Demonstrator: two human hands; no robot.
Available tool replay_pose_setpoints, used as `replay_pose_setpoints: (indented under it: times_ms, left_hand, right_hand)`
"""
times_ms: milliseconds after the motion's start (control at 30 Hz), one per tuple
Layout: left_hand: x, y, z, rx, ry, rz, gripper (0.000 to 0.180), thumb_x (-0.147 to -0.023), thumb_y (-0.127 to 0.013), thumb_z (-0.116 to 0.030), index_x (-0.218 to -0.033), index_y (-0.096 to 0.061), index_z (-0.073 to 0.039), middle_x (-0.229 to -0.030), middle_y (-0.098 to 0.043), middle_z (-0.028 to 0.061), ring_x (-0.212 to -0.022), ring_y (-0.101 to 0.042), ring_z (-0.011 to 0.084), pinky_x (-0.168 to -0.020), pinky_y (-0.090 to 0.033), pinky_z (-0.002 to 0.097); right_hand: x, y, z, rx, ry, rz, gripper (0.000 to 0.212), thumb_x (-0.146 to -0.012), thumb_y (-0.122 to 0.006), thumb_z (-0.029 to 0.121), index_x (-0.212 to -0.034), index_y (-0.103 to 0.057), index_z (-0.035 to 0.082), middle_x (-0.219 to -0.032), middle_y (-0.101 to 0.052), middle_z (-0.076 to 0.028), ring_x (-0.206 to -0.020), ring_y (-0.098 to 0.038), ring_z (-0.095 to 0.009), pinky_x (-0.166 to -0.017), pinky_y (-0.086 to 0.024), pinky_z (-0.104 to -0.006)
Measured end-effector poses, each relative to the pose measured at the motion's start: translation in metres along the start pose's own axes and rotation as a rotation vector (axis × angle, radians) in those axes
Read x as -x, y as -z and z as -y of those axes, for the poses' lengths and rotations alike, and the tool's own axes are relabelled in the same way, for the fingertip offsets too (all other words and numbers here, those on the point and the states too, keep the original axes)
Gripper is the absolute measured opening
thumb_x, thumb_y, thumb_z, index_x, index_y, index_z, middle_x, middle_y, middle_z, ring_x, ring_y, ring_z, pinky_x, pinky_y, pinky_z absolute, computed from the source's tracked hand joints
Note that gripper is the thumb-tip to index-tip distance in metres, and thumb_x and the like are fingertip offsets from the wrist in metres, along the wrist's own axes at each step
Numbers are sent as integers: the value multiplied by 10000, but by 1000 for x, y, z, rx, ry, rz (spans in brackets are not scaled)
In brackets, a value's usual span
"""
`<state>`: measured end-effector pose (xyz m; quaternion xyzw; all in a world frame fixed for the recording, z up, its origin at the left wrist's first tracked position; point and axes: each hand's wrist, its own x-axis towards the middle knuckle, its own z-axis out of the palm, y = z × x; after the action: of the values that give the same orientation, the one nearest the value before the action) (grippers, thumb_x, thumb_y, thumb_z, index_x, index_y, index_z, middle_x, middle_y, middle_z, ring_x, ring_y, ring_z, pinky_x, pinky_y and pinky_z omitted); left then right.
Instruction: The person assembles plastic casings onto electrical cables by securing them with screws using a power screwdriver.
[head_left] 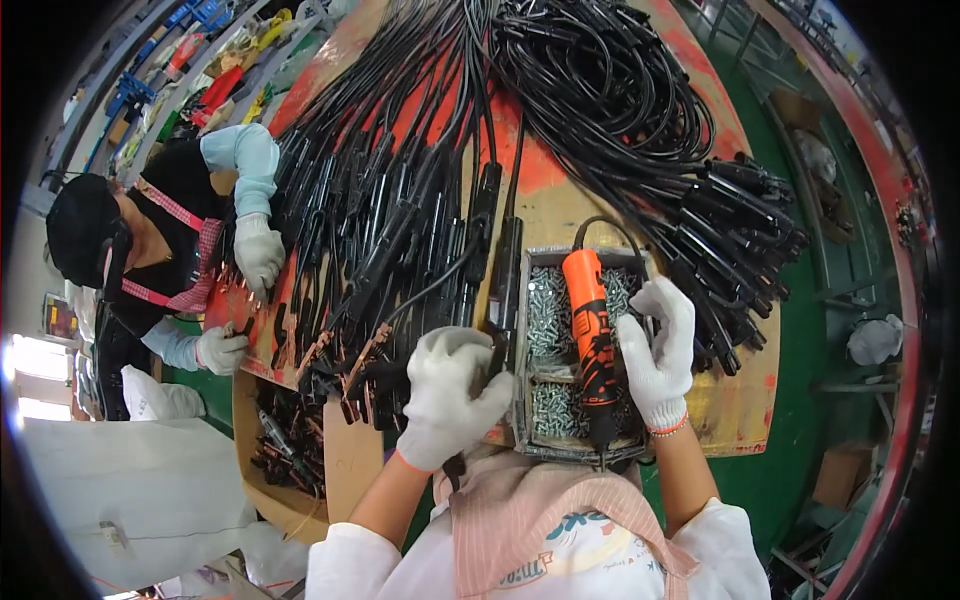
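My left hand (452, 388), in a white knitted glove, is closed around a black plastic handle (508, 265) at the end of a black cable. Part of that handle is hidden behind the fingers. My right hand (660, 345), gloved too, is over the right side of a grey tray (523, 400), thumb and fingers apart. Beside its thumb, an orange and black power screwdriver (590, 335) lies across the tray, tip toward me; I cannot tell whether the thumb touches it. Silver screws (548, 318) fill the tray's compartments.
Many black cables with handles (400, 200) spread over the red and tan table (745, 415). Another cable bundle (720, 230) lies to the right. On the left a co-worker's gloved hand (258, 255) works at the table edge. A cardboard box (250, 470) holds dark parts below.
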<state>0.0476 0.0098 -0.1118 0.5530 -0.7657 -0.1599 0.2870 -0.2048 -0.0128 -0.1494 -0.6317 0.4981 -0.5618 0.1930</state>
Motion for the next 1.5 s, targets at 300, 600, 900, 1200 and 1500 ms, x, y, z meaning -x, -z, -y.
replay_pose_setpoints:
  times_ms: [300, 600, 900, 1200, 1500]
  left_hand:
    - [-47, 30, -58, 71, -117, -277, 206, -660, -810, -136, -737, -626, -84, -993, -629, 74, -1021, -529, 272, -888, -417, 406]
    - [-34, 33, -38, 218, 198, -185, 398, -899, -640, -244, -1223, -569, -25, -685, -642, 183, -600, -640, 359, -560, -494, 473]
    - [-38, -2, -7, 83, 118, -396, 348, -931, -586, -157, -1253, -551, -29, -715, -650, 213, -619, -649, 377, -549, -493, 465]
    - [-41, -8, -19, 624, 134, -464, 379, -976, -540, -166, -1299, -520, 31, -883, -661, 160, -760, -658, 161, -679, -518, 314]
    - [-50, -5, -25, 481, -52, -456, 284, -947, -543, -89, -1214, -564, 6, -928, -679, 198, -709, -673, 300, -637, -524, 347]
  right_hand:
    - [-120, -78, -4, -330, -516, 411, 415, -869, -731, 341, -1044, -564, 4, -828, -623, -79, -814, -647, -156, -639, -525, -293]
    - [-129, -126, 3, -1197, -1189, 92, 312, -961, -601, 364, -909, -531, 64, -710, -538, -22, -530, -531, -135, -483, -501, -276]
    - [-72, -123, 79, -772, -866, 166, 273, -974, -573, 335, -1114, -507, 110, -799, -526, 9, -666, -530, -91, -579, -474, -254]
    - [-91, -110, 52, -1452, -1093, 218, 238, -954, -616, 261, -828, -524, 81, -679, -531, -7, -498, -502, -106, -458, -465, -230]
    - [-95, -109, 57, -1379, -1057, 119, 223, -946, -630, 253, -853, -519, 83, -660, -495, 14, -501, -473, -84, -445, -422, -215]
